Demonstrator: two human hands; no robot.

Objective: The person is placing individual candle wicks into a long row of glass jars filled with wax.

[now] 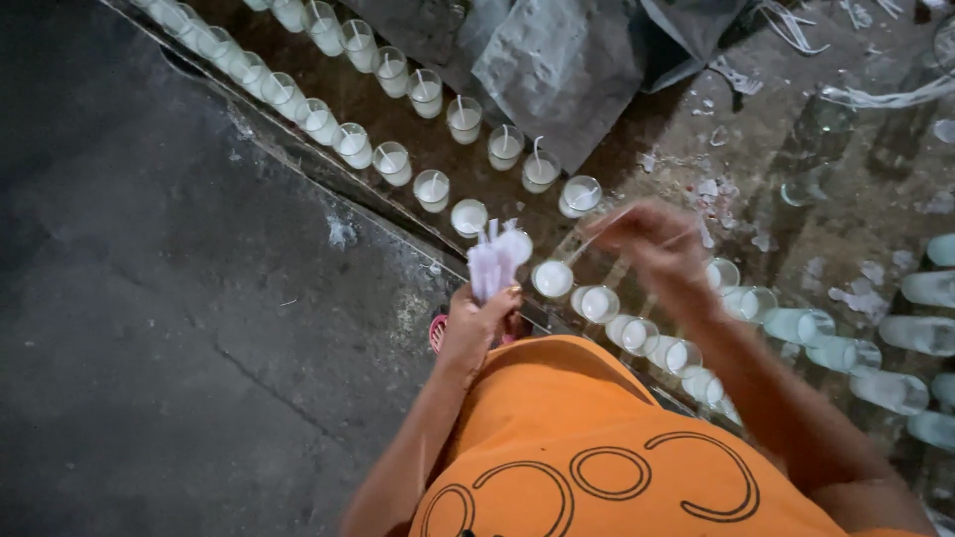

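Note:
My left hand (479, 320) grips a bundle of white wicks (497, 257) upright, just in front of a row of small glass cups filled with white wax (553, 277). My right hand (657, 244) is blurred and hovers over the cups (597, 303) to the right, pinching a single thin white wick (609, 229) between its fingers. Two long rows of wax-filled cups (394, 162) run from the top left down to me; the far ones have wicks standing in them (464, 117), the nearest ones show plain wax.
Grey crumpled sheeting (557, 60) lies at the top. Empty glasses (920, 333) lie on their sides at the right among wax flakes (711, 189). Dark concrete floor (149, 298) fills the left. I wear an orange shirt (597, 457).

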